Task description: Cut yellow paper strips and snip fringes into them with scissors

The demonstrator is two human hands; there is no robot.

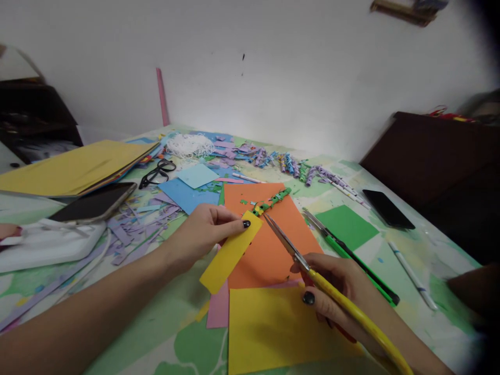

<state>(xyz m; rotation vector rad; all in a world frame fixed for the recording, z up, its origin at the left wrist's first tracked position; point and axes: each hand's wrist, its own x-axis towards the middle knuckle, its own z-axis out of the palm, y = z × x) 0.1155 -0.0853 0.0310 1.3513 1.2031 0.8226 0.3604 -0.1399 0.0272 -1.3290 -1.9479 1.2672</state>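
1. Pinching a yellow paper strip (228,260) near its upper end, the left hand (205,232) is keeping its thumb and finger pressed narrowly together, with no gap showing between them and the paper.
2. The strip is slanting over the orange sheet (269,250), its lower end reaching past that sheet's left edge.
3. The right hand (332,286) is gripping the scissors (287,242), its fingers curling around the yellow and red handles; how they are sitting inside the loops, I cannot tell.
4. The scissor blades are lying close together, their tips pointing toward the strip's upper end; whether they are touching it is unclear.
5. A green paper coil (280,196) is resting on the orange sheet just beyond those tips.
6. A yellow sheet (269,333) is lying below the right hand, and a green cutter (359,268) is resting to the right of the scissors.
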